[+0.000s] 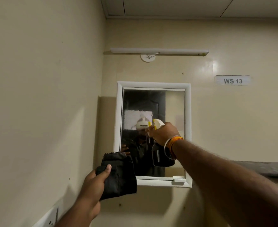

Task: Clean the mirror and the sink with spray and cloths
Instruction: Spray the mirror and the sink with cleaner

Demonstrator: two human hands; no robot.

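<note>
A white-framed mirror (174, 102) hangs on the beige wall straight ahead, with wet streaks on the upper part of its glass. My right hand (163, 134) is raised in front of the mirror and grips a spray bottle (158, 124) with a white and yellow head pointed at the glass; its dark body (159, 157) hangs below my wrist. My left hand (92, 182) holds a folded black cloth (120, 174) at the mirror's lower left corner. The sink is out of view.
A tube light (159, 51) is mounted above the mirror. A paper label reading WS 13 (233, 80) is stuck on the wall at the right. A side wall stands close on the left, with a white switch plate (50, 218) low down.
</note>
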